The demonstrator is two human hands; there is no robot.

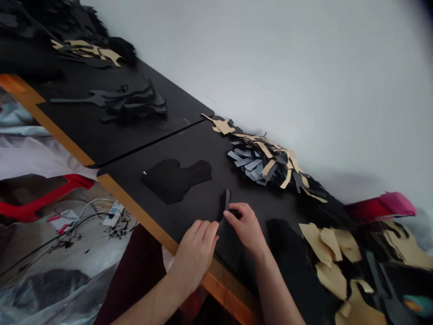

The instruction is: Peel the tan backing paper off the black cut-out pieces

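Observation:
A short dark strip point(228, 198) stands up from the fingers of my right hand point(244, 225), pinched between thumb and forefinger. Close beside it, my left hand point(199, 241) has its fingers drawn together near the strip's lower end. What those fingers hold, if anything, is hidden. A flat black cut piece point(176, 178) with a curved outline lies on the black table point(199, 144), up and to the left of my hands. Beyond my right hand a pile of grey and tan strips point(260, 160) rests along the wall.
Dark cut pieces point(131, 101) lie on the left table half, with a black heap point(61, 22) behind. Tan pieces point(324, 248) and a pink object point(382, 207) are at the right. A red bar point(43, 198), cables and a power strip point(114, 213) are below the table's left edge.

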